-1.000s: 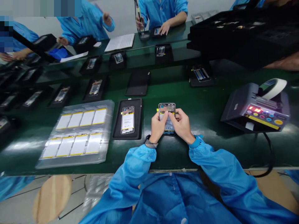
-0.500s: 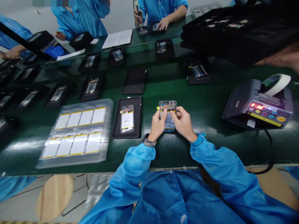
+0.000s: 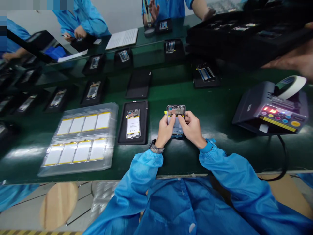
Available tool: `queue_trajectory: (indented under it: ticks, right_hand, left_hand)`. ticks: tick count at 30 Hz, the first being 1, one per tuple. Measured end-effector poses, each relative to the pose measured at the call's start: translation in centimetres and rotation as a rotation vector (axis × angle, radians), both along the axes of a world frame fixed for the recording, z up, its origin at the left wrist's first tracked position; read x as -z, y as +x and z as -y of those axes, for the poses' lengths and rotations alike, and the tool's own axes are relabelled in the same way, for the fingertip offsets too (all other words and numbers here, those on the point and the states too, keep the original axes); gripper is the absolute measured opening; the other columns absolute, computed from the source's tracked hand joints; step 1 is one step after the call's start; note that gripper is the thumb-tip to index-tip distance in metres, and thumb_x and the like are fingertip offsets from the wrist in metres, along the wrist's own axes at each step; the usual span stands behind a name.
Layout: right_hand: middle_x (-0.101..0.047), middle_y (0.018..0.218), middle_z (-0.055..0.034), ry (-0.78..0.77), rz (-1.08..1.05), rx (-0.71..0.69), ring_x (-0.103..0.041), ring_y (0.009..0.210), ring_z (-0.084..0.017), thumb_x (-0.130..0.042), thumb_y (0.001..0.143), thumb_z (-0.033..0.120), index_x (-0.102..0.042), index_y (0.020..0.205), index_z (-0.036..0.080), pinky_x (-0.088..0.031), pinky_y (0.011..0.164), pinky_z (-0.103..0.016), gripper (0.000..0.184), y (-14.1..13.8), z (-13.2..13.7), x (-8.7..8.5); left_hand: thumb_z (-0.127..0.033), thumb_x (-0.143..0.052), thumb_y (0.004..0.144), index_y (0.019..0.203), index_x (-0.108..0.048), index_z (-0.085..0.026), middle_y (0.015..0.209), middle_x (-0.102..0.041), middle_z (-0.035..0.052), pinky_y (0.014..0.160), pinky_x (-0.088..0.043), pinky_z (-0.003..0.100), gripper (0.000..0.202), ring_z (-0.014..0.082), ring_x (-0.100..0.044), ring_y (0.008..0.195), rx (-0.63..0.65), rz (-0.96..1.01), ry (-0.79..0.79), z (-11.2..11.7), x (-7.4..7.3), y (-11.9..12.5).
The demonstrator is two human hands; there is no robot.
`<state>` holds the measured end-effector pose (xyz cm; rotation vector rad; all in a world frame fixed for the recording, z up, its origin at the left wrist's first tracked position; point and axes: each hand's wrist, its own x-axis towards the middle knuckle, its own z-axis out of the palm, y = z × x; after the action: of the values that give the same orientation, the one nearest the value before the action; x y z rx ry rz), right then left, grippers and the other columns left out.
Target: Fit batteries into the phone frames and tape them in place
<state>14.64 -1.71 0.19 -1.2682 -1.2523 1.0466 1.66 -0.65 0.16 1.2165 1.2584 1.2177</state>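
An opened phone (image 3: 176, 110) with its circuit board and battery bared is held between both hands, above the green bench. My left hand (image 3: 165, 130) grips its left edge, thumb lying over the battery's top end. On the opposite edge, my right hand (image 3: 192, 129) is closed the same way, its thumb close to the other. The fingers beneath the phone are hidden. To the left, a second opened phone (image 3: 133, 124) rests in a black tray (image 3: 122, 130). Further left lies a clear plastic tray (image 3: 109, 156) of white batteries (image 3: 82, 151) with yellow edges.
A tape dispenser (image 3: 254, 107) with lit buttons stands at right. Behind, a black tray (image 3: 139, 84) and several trays with phones, such as one phone (image 3: 206, 72), line the bench. A co-worker's hand (image 3: 290, 62) supports a stack of black trays (image 3: 227, 42). Other people work opposite.
My hands and the phone stay nearly still. The co-worker's stack at right has shifted slightly left. Across the bench, one person's hand has lifted off a phone.
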Motion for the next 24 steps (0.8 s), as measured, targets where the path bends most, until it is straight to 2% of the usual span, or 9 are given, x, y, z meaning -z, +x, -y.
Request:
queue_trajectory:
  ticks: [11,16,24]
  right_hand:
    - [-0.068,0.071,-0.0016,-0.011,0.0,0.001,-0.063,0.061,-0.018,-0.065,0.093,0.057,-0.059,0.091,0.023,-0.044,0.055,-0.027,0.034,-0.2,-0.1,0.0]
    - [-0.071,0.075,-0.0031,-0.025,-0.01,0.011,-0.066,0.065,-0.019,-0.063,0.093,0.061,-0.06,0.093,0.023,-0.045,0.054,-0.026,0.038,-0.2,-0.2,0.7]
    - [-0.073,0.077,-0.0041,-0.001,0.066,0.031,-0.068,0.066,-0.02,-0.06,0.097,0.055,-0.06,0.094,0.023,-0.045,0.055,-0.027,0.032,-0.1,-0.3,0.9]
  left_hand:
    - [-0.045,-0.067,0.092,0.09,-0.068,-0.016,0.08,-0.065,0.0019,0.066,-0.044,0.024,0.029,0.0142,-0.056,0.072,-0.062,-0.098,0.051,0.0,0.0,0.0]
    - [-0.043,-0.068,0.091,0.089,-0.069,-0.016,0.078,-0.064,0.001,0.065,-0.042,0.024,0.028,0.0139,-0.054,0.071,-0.061,-0.151,0.059,0.1,0.0,-0.1]
    - [-0.043,-0.069,0.092,0.092,-0.07,-0.015,0.083,-0.068,0.0034,0.068,-0.043,0.024,0.029,0.015,-0.057,0.073,-0.053,-0.153,0.049,0.2,0.1,-0.1]
